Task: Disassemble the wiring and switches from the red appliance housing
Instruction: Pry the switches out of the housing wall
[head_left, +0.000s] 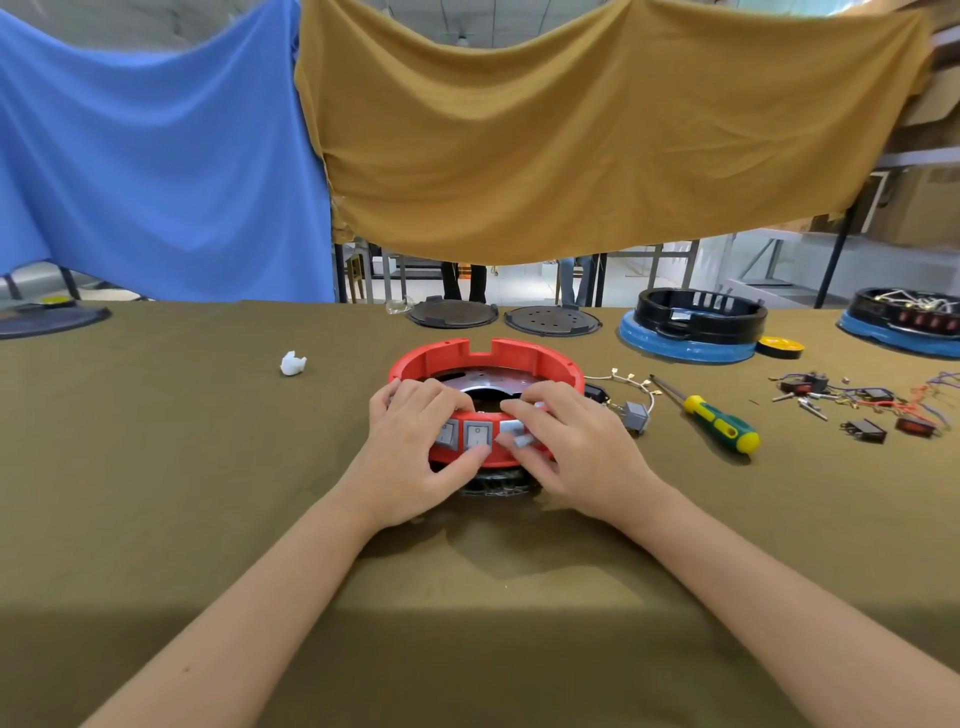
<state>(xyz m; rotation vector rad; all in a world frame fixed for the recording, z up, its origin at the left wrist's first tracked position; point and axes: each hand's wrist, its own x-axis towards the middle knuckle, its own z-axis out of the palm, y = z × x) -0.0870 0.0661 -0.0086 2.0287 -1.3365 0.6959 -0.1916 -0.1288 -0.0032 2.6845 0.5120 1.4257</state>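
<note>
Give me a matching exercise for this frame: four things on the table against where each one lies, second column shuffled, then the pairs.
Things
1. red housing
2. screwdriver
3. white crumpled scrap
4. black ring on blue base

Places
A. alone on the cloth, left of the housing
B. far right, behind the screwdriver
C. between both hands, at table centre
D. right of the housing, beside loose white wires

Pairs: 1-C, 2-D, 3-A, 4-B

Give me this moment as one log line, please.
step: freeing switches | left hand: grips red housing | right hand: pinches grey switch | screwdriver: idle
</note>
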